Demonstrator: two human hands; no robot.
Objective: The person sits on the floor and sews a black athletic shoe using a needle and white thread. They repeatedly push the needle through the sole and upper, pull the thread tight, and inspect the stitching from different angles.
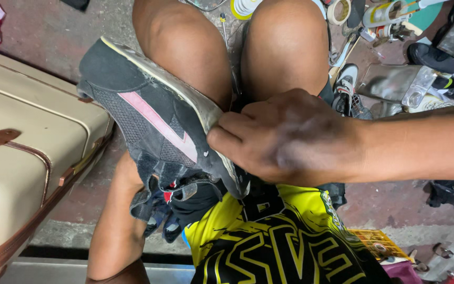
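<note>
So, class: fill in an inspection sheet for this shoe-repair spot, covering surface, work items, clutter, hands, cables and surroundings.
Surface: stained concrete floor.
Job's things: black sneaker with pink stripe, sole up, across the lap.
Clutter: tape roll, other shoes, tools at upper right.
Grippers: right hand fingers pinch the sole edge; left hand hidden behind the sneaker.
Cables: nothing seen.
Surroundings: cream suitcase at the left, yellow crate.

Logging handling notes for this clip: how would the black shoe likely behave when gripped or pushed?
The black shoe probably flexes: its mesh upper looks soft, and flaps hang loose at the opening. Likely light for its size. The right hand pinches the sole edge, which looks thin and may bend.
</note>
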